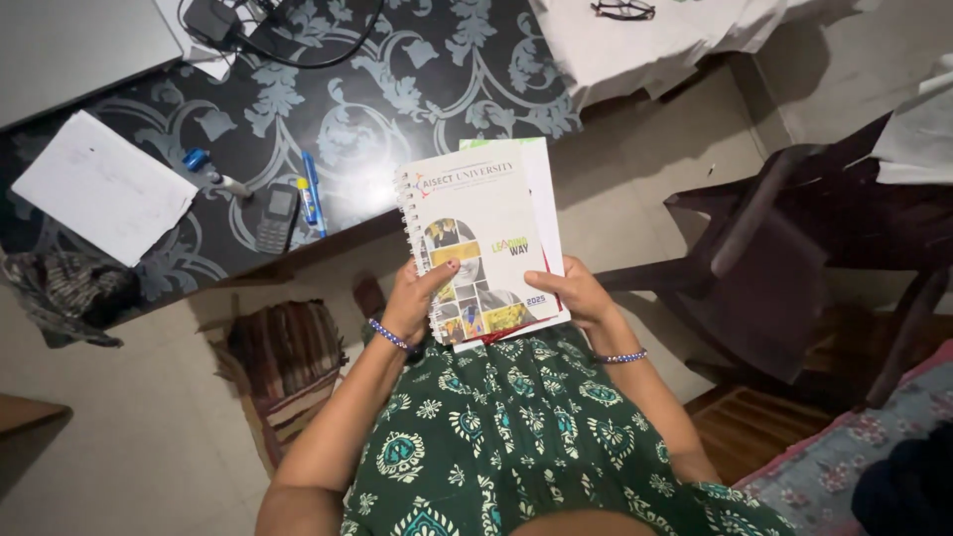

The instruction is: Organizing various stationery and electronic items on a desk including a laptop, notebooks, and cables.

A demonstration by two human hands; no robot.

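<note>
Two hands' fingers clamped on spiral notebook; phone, pens on table beyond.

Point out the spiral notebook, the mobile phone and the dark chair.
Notebook point(476, 213): head view, upper cover.
Phone point(275, 216): head view, keypad and screen area.
Chair point(769, 288): head view, seat.

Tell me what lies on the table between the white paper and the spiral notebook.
Head view: between the paper and the notebook lie a blue-capped marker, a dark phone and a blue pen on the patterned table.
</note>
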